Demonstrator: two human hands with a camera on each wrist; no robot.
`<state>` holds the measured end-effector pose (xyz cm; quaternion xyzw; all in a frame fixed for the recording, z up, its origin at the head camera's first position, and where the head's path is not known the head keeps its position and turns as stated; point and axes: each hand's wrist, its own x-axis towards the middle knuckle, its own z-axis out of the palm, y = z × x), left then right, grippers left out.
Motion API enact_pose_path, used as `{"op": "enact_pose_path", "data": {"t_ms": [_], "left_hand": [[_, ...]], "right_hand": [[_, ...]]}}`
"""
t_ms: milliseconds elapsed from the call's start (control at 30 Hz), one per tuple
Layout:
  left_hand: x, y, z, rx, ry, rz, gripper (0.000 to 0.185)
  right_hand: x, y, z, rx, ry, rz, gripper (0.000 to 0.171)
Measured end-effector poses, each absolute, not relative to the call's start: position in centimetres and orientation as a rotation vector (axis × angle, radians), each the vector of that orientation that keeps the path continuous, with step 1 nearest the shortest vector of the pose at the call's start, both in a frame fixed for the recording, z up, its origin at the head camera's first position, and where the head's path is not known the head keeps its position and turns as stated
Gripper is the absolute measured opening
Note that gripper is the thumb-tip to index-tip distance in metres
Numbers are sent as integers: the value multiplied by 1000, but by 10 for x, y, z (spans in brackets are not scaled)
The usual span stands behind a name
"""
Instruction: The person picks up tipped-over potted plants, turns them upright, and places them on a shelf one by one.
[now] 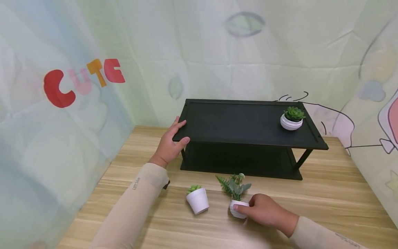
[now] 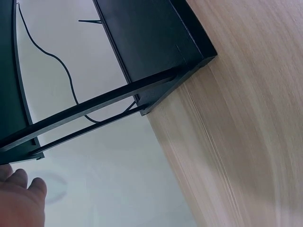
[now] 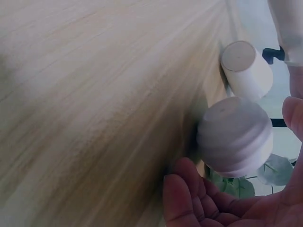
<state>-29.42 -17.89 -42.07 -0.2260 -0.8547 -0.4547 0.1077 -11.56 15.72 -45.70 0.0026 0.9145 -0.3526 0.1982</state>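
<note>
My left hand (image 1: 168,144) rests at the left edge of a black two-tier shelf (image 1: 230,121), its thumb by the front corner and its fingers over the top board. The left wrist view shows its curled fingertips beside that board (image 2: 8,94). My right hand (image 1: 267,211) is around a white ribbed pot (image 3: 236,137) with a leafy artificial plant (image 1: 236,188). The right wrist view shows a gap between thumb (image 3: 294,116) and pot; the pot's base faces that camera. To its left lies a smooth white pot (image 1: 198,201) with a green succulent, tipped over.
A small green succulent in a white ribbed bowl (image 1: 291,121) stands on the shelf's top right. The shelf stands on a wooden table (image 1: 174,228) near a printed cloth backdrop (image 1: 205,45). A dark object (image 1: 166,185) shows by the left sleeve.
</note>
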Motion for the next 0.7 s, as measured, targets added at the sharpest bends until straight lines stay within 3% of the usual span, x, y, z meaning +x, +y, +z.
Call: {"op": "enact_pose_path", "data": {"t_ms": [700], "left_hand": [[-294,-178,-420,-648,-2537,-1338,71]], "right_hand": [[-117,144,-466,45,2578,-1053,52]]}}
